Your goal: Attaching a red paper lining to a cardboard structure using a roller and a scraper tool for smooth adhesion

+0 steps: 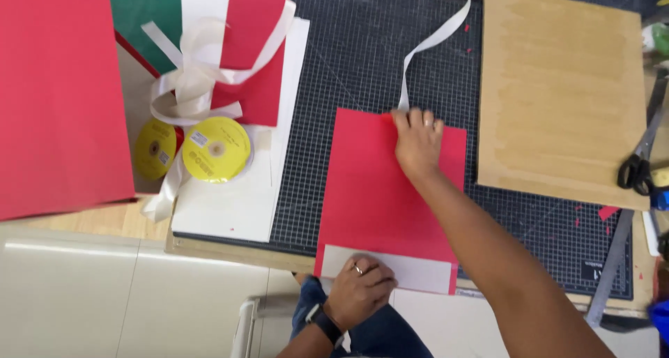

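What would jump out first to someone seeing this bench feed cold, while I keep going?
The red card sheet in the middle of the dark gridded cutting mat, pinned at its top edge by the right hand and at its white bottom strip by the left hand. Next, the white ribbon running up from the right hand's fingertips. Two yellow ribbon spools lie at left beside a tangle of ribbon.

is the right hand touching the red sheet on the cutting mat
Touching. The head view shows the right hand with its fingers pressed flat on the top edge of the red sheet.
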